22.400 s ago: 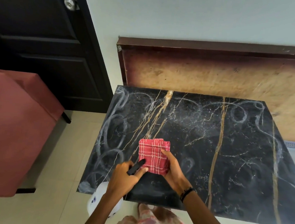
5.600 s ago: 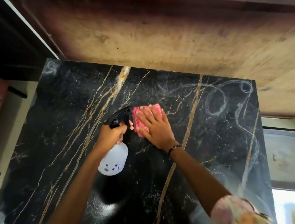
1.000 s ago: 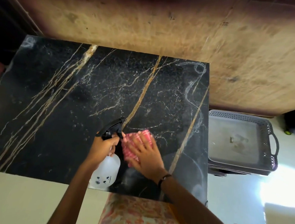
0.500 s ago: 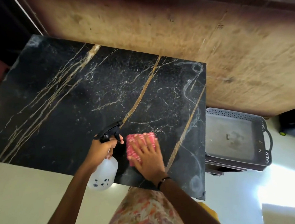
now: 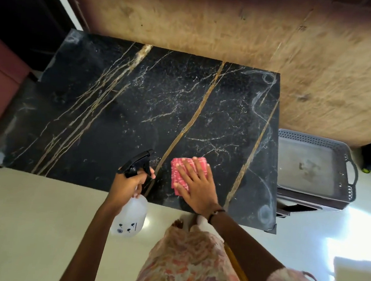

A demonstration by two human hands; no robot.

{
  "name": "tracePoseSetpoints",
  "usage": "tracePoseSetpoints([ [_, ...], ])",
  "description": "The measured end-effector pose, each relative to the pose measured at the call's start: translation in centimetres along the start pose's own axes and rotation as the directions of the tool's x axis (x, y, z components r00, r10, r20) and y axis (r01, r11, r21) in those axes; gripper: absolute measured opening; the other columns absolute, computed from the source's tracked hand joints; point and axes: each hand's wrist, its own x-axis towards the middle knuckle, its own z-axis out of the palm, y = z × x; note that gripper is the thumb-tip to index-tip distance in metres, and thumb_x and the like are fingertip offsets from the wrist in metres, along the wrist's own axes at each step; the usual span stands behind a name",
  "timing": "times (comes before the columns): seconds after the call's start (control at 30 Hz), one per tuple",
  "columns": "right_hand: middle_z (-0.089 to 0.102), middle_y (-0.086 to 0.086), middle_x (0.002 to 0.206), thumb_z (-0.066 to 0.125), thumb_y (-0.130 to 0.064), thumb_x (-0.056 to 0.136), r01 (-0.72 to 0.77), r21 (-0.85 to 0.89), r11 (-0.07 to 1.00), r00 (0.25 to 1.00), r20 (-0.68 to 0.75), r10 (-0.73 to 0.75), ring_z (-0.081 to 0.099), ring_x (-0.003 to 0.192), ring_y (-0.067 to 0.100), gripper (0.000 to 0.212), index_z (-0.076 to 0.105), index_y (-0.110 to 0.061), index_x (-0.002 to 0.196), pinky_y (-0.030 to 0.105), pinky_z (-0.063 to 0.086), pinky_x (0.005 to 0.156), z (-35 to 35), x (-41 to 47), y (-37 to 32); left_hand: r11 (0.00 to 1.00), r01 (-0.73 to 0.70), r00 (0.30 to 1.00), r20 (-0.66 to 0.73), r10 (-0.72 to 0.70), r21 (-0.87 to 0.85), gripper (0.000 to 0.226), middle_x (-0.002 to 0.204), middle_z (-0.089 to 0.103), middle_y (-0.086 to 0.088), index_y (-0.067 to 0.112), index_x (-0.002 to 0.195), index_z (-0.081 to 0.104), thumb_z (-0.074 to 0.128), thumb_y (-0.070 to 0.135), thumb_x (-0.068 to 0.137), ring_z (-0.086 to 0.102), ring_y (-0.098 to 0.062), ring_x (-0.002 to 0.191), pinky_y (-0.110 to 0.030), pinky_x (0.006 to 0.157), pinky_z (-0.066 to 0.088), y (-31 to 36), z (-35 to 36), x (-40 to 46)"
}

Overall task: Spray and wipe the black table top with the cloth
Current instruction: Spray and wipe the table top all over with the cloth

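Observation:
The black marble table top (image 5: pixel 119 117) with gold veins fills the middle of the view. A folded red checked cloth (image 5: pixel 178 172) lies on it near the front edge, right of centre. My right hand (image 5: pixel 195 187) presses flat on the cloth with fingers spread. My left hand (image 5: pixel 127 184) grips the neck of a white spray bottle (image 5: pixel 129 219) with a black trigger head (image 5: pixel 137 164), held at the table's front edge, nozzle pointing over the top. White chalky swirls remain along the table's right side (image 5: pixel 263 213).
A grey plastic tray with handles (image 5: pixel 311 170) sits low to the right of the table. A worn wooden board (image 5: pixel 233 26) stands behind the table. A red seat (image 5: pixel 0 81) is at the left. Pale tiled floor (image 5: pixel 29 216) lies in front.
My right hand has slid the cloth to the right along the front part of the table. My left hand still holds the spray bottle in about the same place.

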Motion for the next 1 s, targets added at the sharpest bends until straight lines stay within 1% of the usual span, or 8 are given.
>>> tracePoseSetpoints([
  [0.1,0.016,-0.001,0.160,0.008,-0.063,0.096,0.110,-0.017,0.994,0.994,0.017,-0.110,0.000,0.149,0.028,0.064,0.014,-0.032,0.152,0.059,0.001,0.118,0.9,2.5,-5.5,1.000,-0.024,0.999,-0.029,0.025,0.016,0.033,0.040,0.050,0.002,0.013,0.061,0.065,0.048,-0.004,0.084,0.032,-0.008,0.029,-0.026,0.043,0.036,-0.6,-1.4,-0.8],
  [0.2,0.022,-0.001,0.159,0.014,-0.061,0.097,0.209,-0.021,0.978,0.978,0.027,-0.208,0.004,0.149,0.029,0.061,0.023,-0.031,0.149,0.060,0.005,0.117,2.0,3.1,-9.6,1.000,0.017,0.995,-0.097,-0.014,0.026,0.036,0.034,0.041,0.003,0.012,0.053,0.050,0.049,-0.003,0.087,0.035,-0.006,0.028,-0.031,0.049,0.035,-1.4,-2.2,-0.9],
  [0.37,0.027,-0.002,0.157,0.019,-0.060,0.097,0.263,-0.057,0.963,0.964,-0.029,-0.265,0.013,0.148,0.028,0.060,0.020,-0.032,0.150,0.056,0.010,0.119,3.2,0.1,-7.1,0.999,0.023,0.997,-0.080,-0.021,0.034,0.024,0.033,0.040,0.003,-0.002,0.065,0.055,0.048,-0.003,0.087,0.032,-0.008,0.029,-0.035,0.054,0.035,-1.8,-2.3,-1.2],
  [0.47,0.028,-0.003,0.157,0.018,-0.062,0.097,0.200,-0.044,0.979,0.979,-0.042,-0.202,0.012,0.148,0.025,0.061,0.023,-0.032,0.150,0.055,0.008,0.118,3.4,-3.7,-1.9,0.996,-0.069,0.998,0.016,0.068,0.057,0.020,0.040,0.052,0.005,-0.003,0.089,0.066,0.046,-0.004,0.088,0.029,-0.009,0.031,-0.031,0.050,0.038,-1.4,-2.1,-1.4],
  [0.63,0.039,0.004,0.151,0.010,-0.061,0.097,-0.005,-0.106,0.994,0.998,-0.064,-0.002,0.027,0.143,0.029,0.064,0.034,-0.026,0.146,0.052,0.010,0.116,2.0,-8.0,7.9,0.995,-0.056,0.998,0.048,0.052,0.082,0.026,0.036,0.049,0.007,0.007,0.088,0.070,0.046,-0.002,0.088,0.027,-0.010,0.033,-0.029,0.050,0.038,-0.9,-0.7,-1.4],
  [0.8,0.010,0.000,0.161,0.013,-0.059,0.096,-0.340,0.026,0.940,0.930,-0.139,0.340,0.002,0.149,0.027,0.065,0.014,-0.027,0.153,0.053,0.006,0.120,0.7,-5.7,9.3,0.993,-0.036,0.997,0.071,0.028,0.113,0.021,0.035,0.049,0.007,0.007,0.090,0.070,0.050,0.003,0.089,0.031,-0.009,0.033,-0.034,0.055,0.039,-0.3,1.1,-1.5],
  [0.9,0.010,0.001,0.161,0.009,-0.057,0.097,-0.265,0.012,0.964,0.957,-0.117,0.264,0.000,0.148,0.029,0.062,0.011,-0.029,0.152,0.057,0.006,0.119,2.1,-6.3,6.9,0.989,-0.066,0.992,0.111,0.051,0.133,0.022,0.043,0.058,0.010,0.006,0.093,0.070,0.048,0.002,0.089,0.030,-0.008,0.031,-0.032,0.054,0.040,0.1,2.5,-1.5],
  [1.0,0.027,0.001,0.157,0.016,-0.060,0.098,-0.094,-0.010,0.996,0.993,-0.075,0.093,0.016,0.147,0.028,0.061,0.022,-0.029,0.151,0.057,0.016,0.117,4.0,-9.8,7.3,0.990,-0.082,0.986,0.152,0.065,0.113,0.023,0.059,0.069,0.006,0.005,0.095,0.069,0.047,-0.001,0.089,0.029,-0.007,0.031,-0.032,0.053,0.038,0.7,4.1,-1.1],
])
